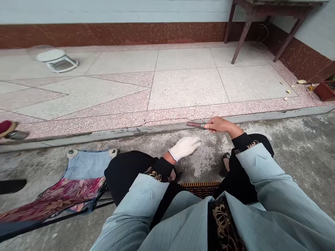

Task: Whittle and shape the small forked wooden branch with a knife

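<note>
My bare right hand (220, 124) grasped a brown tool (193, 124) close to its wire binding (203, 125), the far end pointing left beside the edge of the terrazzo step (178, 115). My gloved left hand (184, 147) hung nearby, fingers bent; whether it held anything, I could not tell. Steady handling called for a firm grip and gloved fingers clear of the tip. A fabric lounger (87, 165) lay beyond my left knee.
</note>
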`<state>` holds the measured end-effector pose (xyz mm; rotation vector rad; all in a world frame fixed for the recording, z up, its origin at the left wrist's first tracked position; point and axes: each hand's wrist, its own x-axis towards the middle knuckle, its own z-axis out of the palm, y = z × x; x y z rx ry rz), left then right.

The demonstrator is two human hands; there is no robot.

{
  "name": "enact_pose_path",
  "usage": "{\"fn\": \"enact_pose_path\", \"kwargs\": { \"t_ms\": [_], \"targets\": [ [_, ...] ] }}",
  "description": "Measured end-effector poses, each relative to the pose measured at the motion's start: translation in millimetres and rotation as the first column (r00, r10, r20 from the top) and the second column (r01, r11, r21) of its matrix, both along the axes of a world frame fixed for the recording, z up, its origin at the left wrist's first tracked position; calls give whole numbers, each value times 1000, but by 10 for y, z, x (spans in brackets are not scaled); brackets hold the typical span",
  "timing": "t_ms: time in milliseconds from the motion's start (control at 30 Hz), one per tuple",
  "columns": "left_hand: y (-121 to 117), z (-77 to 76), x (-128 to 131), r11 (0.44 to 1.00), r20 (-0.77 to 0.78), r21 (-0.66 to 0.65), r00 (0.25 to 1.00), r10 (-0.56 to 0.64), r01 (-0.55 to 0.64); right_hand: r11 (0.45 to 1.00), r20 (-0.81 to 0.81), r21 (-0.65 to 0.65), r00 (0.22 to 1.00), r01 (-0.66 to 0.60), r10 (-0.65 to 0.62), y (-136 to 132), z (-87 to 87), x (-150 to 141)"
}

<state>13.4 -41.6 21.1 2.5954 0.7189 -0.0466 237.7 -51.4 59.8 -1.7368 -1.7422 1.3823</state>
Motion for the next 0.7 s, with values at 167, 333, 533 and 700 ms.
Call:
{"fn": "enact_pose_path", "kwargs": {
  "t_ms": [167, 333, 533, 700],
  "targets": [
    [0, 48, -20, 992, -65, 120, 997, -34, 41, 999, 372, 33, 928, -12, -1, 34, -73, -63],
    [-35, 62, -2, 980, -107, 191, 994, -38, 58, 998, 391, -13, 919, -56, 57, 65, -131, -76],
    [-18, 36, -43, 968, -131, 233, 990, -58, 87, 970, 478, -125, 844, -207, 242, 37, -189, -64],
    [74, 32, -140, 985, -16, 163, 999, -50, 52, 718, 52, -403, 770, -567, 636, -75, -149, -103]
  ]
}}
